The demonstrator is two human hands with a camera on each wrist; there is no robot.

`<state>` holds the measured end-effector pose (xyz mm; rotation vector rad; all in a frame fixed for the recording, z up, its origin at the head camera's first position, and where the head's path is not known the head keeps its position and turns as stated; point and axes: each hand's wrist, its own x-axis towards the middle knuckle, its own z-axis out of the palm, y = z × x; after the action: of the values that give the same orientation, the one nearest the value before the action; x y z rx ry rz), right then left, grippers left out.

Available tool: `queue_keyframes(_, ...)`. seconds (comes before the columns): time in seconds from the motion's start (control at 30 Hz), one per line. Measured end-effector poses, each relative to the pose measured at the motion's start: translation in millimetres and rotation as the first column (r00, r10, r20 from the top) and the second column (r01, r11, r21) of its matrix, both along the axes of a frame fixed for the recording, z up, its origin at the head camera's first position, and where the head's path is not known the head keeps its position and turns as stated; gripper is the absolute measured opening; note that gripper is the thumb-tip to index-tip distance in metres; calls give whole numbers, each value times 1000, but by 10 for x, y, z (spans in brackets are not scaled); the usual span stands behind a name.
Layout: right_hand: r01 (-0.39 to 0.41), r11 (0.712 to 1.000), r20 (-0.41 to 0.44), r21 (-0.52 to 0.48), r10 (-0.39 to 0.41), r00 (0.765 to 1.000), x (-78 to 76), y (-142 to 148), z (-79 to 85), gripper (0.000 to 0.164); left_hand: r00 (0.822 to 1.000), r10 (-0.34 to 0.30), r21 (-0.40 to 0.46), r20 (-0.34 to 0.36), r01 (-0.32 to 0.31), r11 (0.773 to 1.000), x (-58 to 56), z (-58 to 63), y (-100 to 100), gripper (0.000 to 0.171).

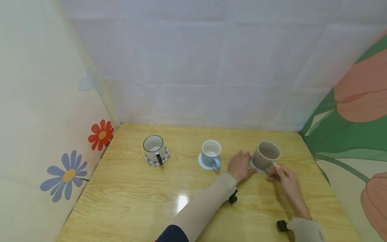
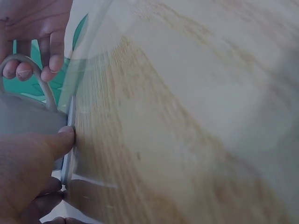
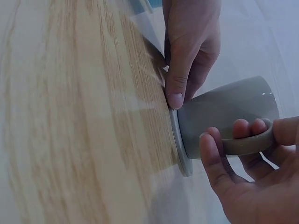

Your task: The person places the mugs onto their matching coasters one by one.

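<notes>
A grey mug (image 1: 266, 154) stands on a grey coaster (image 1: 255, 167) at the right of the table. My right hand (image 1: 284, 179) grips the mug's handle, with fingers through the loop in the right wrist view, where the handle (image 3: 247, 145) shows clearly. My left hand (image 1: 240, 166) lies just left of the mug. Its thumb (image 2: 63, 140) presses on the rim of the coaster in the left wrist view, and its other fingers reach forward along the table. The mug's base sits right over the coaster (image 3: 180, 144).
A light blue mug (image 1: 211, 153) stands on a pale blue round coaster (image 1: 203, 165) left of my left hand. Farther left, a white mug with a black rim and handle (image 1: 153, 145) sits on a checked coaster (image 1: 166, 158). White cloth (image 1: 193, 67) hangs behind the wooden table (image 1: 127, 201).
</notes>
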<state>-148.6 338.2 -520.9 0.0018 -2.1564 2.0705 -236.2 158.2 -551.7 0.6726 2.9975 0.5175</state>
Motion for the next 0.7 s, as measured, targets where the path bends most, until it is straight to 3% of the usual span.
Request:
queue_keyframes(0.13,-5,1000,22,-3,5,1000,6,7,12,39,1000,-3,-16,-10,3,1000,-21,46,-6,55)
queue_keyframes(0.33,-9,999,70,49,6,998,15,35,32,47,999,-17,-28,47,18,999,-58,153,-39,51)
queue_keyframes(0.53,-12,997,84,71,6,996,8,39,59,46,998,-19,-34,63,21,999,-102,100,-41,51)
queue_keyframes(0.7,-12,998,77,67,6,997,20,41,79,43,997,-29,-41,68,31,999,-78,114,-64,37)
